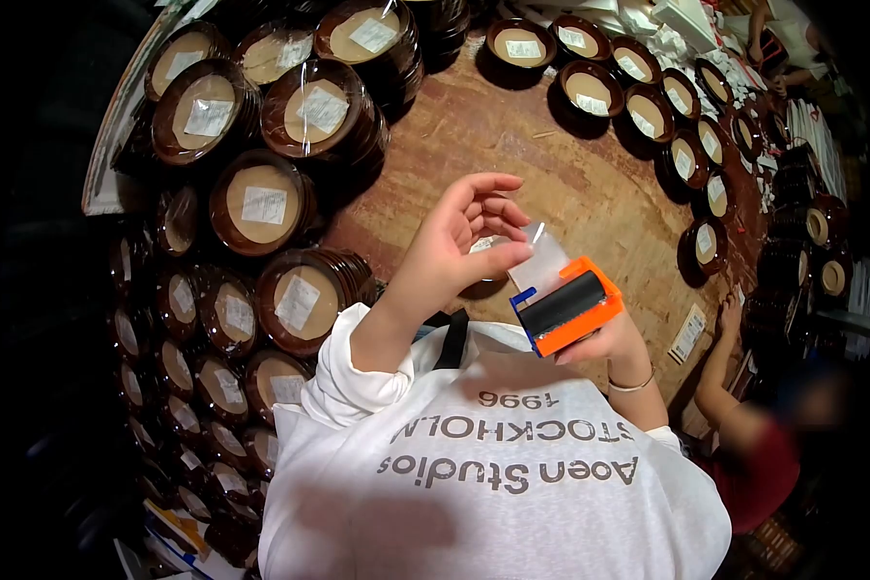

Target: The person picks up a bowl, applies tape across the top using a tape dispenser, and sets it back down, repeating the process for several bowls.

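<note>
Pinching the free end of a clear tape (541, 253) strip between thumb and forefinger, the left hand (454, 242) holds it just off the orange tape dispenser (568, 307). The right hand (604, 343) grips the dispenser from below, above the wooden worktop (551, 164). Stacked lidded bowls (300, 300) stand around. The loose strip could fold onto itself or cling to fingers, and a skewed pull might tear it crooked.
</note>
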Action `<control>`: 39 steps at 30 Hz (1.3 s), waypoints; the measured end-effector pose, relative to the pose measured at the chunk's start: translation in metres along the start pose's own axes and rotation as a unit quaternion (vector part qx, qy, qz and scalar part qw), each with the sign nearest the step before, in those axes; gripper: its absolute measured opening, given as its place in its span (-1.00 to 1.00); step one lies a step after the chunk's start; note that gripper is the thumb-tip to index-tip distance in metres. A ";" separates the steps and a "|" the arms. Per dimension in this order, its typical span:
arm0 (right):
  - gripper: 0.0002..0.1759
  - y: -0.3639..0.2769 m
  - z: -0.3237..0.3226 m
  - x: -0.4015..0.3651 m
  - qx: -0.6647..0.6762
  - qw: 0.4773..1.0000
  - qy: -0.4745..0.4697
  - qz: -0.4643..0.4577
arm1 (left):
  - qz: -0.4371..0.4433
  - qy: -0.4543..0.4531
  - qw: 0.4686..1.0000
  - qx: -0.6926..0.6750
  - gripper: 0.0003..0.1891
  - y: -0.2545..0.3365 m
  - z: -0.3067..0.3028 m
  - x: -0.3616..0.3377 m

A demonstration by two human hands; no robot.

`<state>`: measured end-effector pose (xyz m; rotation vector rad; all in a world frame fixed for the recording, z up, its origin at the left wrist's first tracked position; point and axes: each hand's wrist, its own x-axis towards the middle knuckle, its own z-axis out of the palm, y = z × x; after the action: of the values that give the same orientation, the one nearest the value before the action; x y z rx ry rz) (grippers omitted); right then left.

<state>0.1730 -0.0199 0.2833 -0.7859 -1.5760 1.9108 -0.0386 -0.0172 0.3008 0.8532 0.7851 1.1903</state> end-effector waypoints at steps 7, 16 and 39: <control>-0.39 -0.016 -0.002 0.006 -0.025 0.995 -0.003 0.101 | -0.054 0.058 0.994 0.076 -0.76 -0.010 -0.012 0.016; -0.41 -0.034 -0.033 0.012 -0.087 0.975 -0.037 0.199 | 0.132 0.171 0.955 0.205 -0.98 0.026 -0.014 0.014; -0.48 -0.130 -0.088 0.131 -0.519 0.690 -0.259 0.434 | -0.041 0.539 0.833 -0.119 -0.86 -0.234 -0.128 -0.016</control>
<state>0.1519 0.1563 0.3848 -1.8198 -3.1663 1.6753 -0.0480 -0.0505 0.0360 -0.1584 1.5072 1.6351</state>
